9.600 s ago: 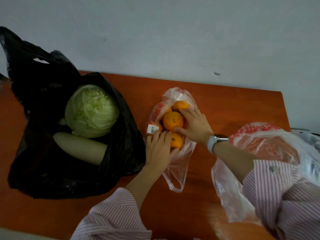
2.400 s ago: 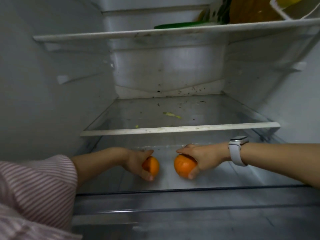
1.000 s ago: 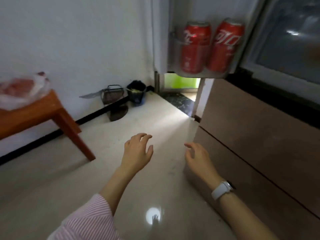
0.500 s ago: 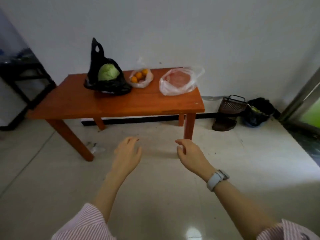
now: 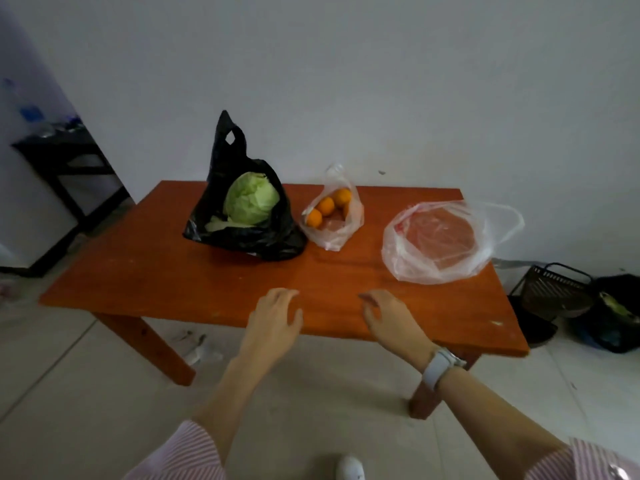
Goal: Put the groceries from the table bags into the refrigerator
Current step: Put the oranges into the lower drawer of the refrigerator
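An orange-brown wooden table stands against the white wall. On it a black bag holds a green cabbage. Right of that lies a clear bag with three oranges showing. At the table's right end sits a larger clear bag with something reddish inside. My left hand and my right hand hover over the table's near edge, both empty with fingers apart. The refrigerator is out of view.
A dark basket and a black bag sit on the floor right of the table. A black stand is at the far left by the wall. Pale tiled floor lies in front of the table.
I have turned from the refrigerator, where I set down two oranges, and walked up to the table. It is much nearer than half a second ago, and both empty hands now reach its near edge.
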The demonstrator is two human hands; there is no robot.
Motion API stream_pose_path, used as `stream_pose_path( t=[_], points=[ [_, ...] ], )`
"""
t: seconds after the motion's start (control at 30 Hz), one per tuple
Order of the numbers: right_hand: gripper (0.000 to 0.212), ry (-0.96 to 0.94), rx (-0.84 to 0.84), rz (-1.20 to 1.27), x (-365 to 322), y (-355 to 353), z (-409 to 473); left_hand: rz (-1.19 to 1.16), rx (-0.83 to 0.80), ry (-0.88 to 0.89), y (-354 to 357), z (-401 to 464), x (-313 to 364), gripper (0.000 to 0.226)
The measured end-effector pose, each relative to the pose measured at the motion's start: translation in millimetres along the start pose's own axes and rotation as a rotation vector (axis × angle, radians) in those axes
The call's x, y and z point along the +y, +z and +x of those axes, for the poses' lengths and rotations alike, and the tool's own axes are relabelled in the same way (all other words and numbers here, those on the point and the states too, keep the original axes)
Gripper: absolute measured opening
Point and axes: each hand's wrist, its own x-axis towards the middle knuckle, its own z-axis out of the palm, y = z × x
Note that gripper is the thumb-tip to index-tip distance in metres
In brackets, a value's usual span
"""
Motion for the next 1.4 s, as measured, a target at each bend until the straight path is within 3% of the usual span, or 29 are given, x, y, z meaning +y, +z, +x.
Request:
stream_pose_path(
  t=[0.23, 0.47, 0.6, 0.8, 0.93, 1.0, 1.07, 1.17, 1.27, 1.33, 1.4],
  points=[
    [0.034, 0.046, 0.013, -0.020, 12, -25, 180, 0.005, 0.041, 0.080, -7, 179, -3, 0.035],
    [0.033, 0.058, 0.052, -0.095, 33, -6, 299, 0.004, -0.083, 0.184, 26, 312, -26, 0.036],
    [0.037, 0.160, 0.117, -0.081, 51, 10, 352, -0.022, -0.144, 0.182, 56, 366, -43, 0.038],
    [0.059, 0.456, 0.132, -0.009, 79, 23, 424, -0.046, -0.150, 0.017, 78, 429, -64, 0.059],
    [0.069, 0.330, 0.164, -0.033, 85, 16, 450, -0.244, -0.087, 0.104, 82, 461, -56, 0.082],
    [0.058, 0.241, 0.145, -0.128, 87, 9, 466, -0.283, -0.048, 0.143, 80, 482, -51, 0.072],
    [0.014, 0.207, 0.104, -0.182, 92, 2, 484, -0.268, -0.042, 0.108, 82, 507, -50, 0.050],
    [0.041, 0.230, 0.099, 0.030, 115, -7, 512, -0.473, -0.179, -0.137, 86, 542, -51, 0.036],
    [0.027, 0.356, 0.109, 0.348, 136, -13, 532, -0.821, -0.295, -0.495, 91, 563, -55, 0.018],
    [0.013, 0.386, 0.074, 0.397, 147, -8, 537, -0.769, -0.251, -0.416, 97, 566, -58, 0.012],
    [0.030, 0.324, -0.033, 0.231, 152, -1, 537, -0.557, -0.256, -0.198, 107, 562, -64, 0.012]
  ],
)
